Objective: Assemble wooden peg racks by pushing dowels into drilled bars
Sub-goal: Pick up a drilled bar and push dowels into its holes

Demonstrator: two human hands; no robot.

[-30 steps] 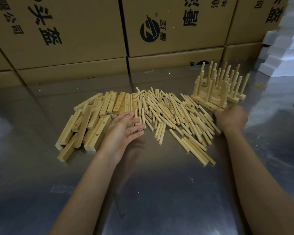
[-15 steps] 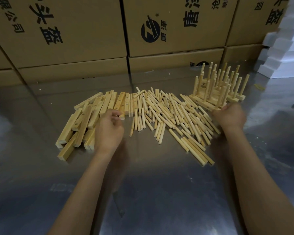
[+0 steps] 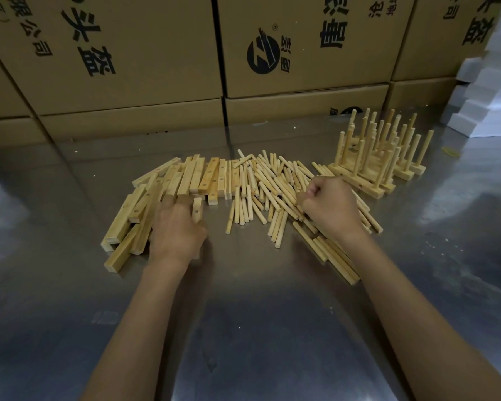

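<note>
A pile of drilled wooden bars (image 3: 168, 192) lies on the metal table (image 3: 258, 314) at the left. Loose dowels (image 3: 272, 183) are spread across the middle. Finished peg racks (image 3: 379, 157) with upright dowels stand at the back right. My left hand (image 3: 177, 230) rests at the near edge of the bar pile and grips one drilled bar (image 3: 197, 208), whose end with a hole sticks out past my fingers. My right hand (image 3: 327, 206) is closed in a fist over the dowels; what it holds is hidden.
Large cardboard boxes (image 3: 156, 53) form a wall right behind the parts. White foam blocks (image 3: 492, 88) are stacked at the back right. The near half of the table is bare metal.
My left hand closed on a bar at the pile's edge and pulled it nearer. My right hand came left from the racks onto the dowel heap and closed into a fist.
</note>
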